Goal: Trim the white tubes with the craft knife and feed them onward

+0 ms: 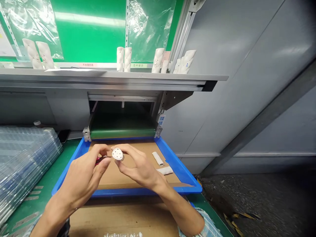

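My right hand (138,166) holds a small white round part (118,154) by its side, its flat end with small holes facing me, above the blue tray (184,171). Close on the left, my left hand (85,174) pinches a thin tool with a pink-red handle (100,159), whose tip is near the white part. Both hands hover over the cardboard sheet lining the tray.
Two white tube-shaped parts (158,158) (165,170) lie in the tray's right half. A stack of clear plastic blister trays (23,158) stands at the left. A green conveyor belt (122,132) ends behind the tray. White parts (124,58) stand on the shelf above. Cardboard (123,219) lies near me.
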The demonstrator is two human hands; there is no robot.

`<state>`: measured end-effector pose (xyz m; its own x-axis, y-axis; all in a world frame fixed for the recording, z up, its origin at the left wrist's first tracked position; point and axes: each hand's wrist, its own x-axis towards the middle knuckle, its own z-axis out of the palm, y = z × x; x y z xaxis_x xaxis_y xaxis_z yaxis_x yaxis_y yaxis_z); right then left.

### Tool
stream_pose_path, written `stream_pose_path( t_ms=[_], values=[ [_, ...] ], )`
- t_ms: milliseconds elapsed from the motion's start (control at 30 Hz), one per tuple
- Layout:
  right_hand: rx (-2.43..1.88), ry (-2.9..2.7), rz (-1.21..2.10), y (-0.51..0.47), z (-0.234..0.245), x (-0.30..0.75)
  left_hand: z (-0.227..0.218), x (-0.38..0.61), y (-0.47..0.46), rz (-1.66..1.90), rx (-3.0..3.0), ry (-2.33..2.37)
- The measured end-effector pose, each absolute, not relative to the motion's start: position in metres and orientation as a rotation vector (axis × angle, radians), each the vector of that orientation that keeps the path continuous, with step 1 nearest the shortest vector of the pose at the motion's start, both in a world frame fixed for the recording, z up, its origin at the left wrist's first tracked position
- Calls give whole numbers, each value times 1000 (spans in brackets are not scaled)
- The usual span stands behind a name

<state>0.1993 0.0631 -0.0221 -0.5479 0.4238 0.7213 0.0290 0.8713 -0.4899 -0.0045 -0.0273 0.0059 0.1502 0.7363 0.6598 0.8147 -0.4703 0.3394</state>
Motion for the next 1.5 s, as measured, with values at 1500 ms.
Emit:
stream_pose_path(
  t_ms=[1500],
  values=[
    [-266, -2099, 326, 53, -17, 203, -5, 4, -30, -812, -2258, -1567]
  ],
)
